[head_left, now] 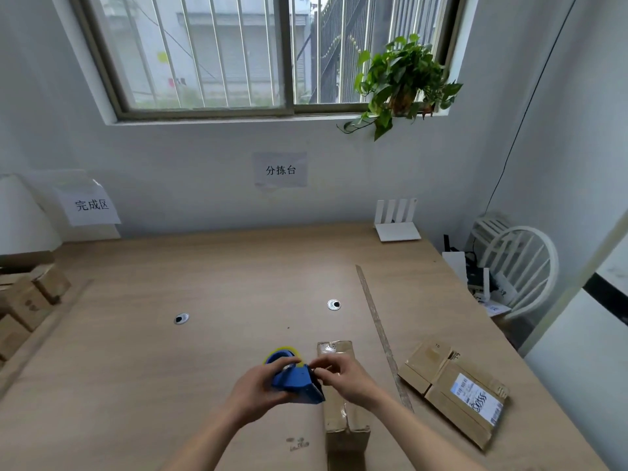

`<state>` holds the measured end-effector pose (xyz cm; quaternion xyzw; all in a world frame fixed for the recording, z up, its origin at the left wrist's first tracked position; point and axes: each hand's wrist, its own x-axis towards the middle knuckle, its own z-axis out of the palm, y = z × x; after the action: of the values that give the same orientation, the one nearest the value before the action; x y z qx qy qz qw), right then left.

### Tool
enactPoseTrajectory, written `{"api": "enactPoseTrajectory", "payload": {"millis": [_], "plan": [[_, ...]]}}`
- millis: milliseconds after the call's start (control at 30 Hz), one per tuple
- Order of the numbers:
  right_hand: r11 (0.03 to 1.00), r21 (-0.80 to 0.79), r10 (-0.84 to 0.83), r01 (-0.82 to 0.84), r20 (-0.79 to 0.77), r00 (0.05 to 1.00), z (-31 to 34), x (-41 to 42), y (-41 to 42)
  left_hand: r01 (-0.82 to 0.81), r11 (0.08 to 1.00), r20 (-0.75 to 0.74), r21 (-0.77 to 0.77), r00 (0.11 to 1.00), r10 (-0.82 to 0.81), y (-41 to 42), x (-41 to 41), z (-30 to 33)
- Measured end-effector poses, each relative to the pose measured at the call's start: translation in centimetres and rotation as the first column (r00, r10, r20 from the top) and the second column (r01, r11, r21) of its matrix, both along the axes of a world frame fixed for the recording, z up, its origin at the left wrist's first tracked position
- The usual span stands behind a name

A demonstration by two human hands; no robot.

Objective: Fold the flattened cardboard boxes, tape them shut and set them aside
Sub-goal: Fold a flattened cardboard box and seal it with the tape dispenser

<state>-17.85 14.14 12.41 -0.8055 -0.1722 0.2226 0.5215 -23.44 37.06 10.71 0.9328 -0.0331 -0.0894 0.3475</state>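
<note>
My left hand (253, 390) grips a blue tape dispenser (295, 379) with a yellow rim, held just above the table near the front. My right hand (341, 375) pinches at the dispenser's front end, fingers closed where the tape comes off; the tape itself is too thin to make out. Under and beside my right hand stands a folded narrow cardboard box (343, 426), its top flaps meeting along a centre seam. A flattened cardboard box (452, 389) with a white shipping label lies on the table to the right.
The wooden table (204, 283) has two round cable holes (181, 318), (333, 304) and a long thin strip (377, 324) lying on it. Finished boxes (27, 300) are stacked at the left. A white router (396, 220) stands at the back right, with a white chair (516, 266) beyond the right edge.
</note>
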Motion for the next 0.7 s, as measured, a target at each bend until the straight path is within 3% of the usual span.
{"api": "enactPoseTrajectory", "payload": {"millis": [233,533,700], "plan": [[0.998,0.001,0.058,-0.058,-0.023,0.998,0.1,-0.4,-1.2,0.011,1.0,0.026,0.016,1.0,-0.012,-0.8,0.2,-0.2],[0.991,0.014,-0.132,0.131,0.044,0.99,-0.6,0.4,-2.0,0.052,0.995,0.102,0.08,0.993,-0.06,-1.1,0.8,0.0],[0.989,0.028,-0.142,0.143,-0.043,0.989,-0.1,0.4,-0.3,0.1,0.984,0.15,0.15,0.981,-0.122,-1.3,1.2,0.9]]}}
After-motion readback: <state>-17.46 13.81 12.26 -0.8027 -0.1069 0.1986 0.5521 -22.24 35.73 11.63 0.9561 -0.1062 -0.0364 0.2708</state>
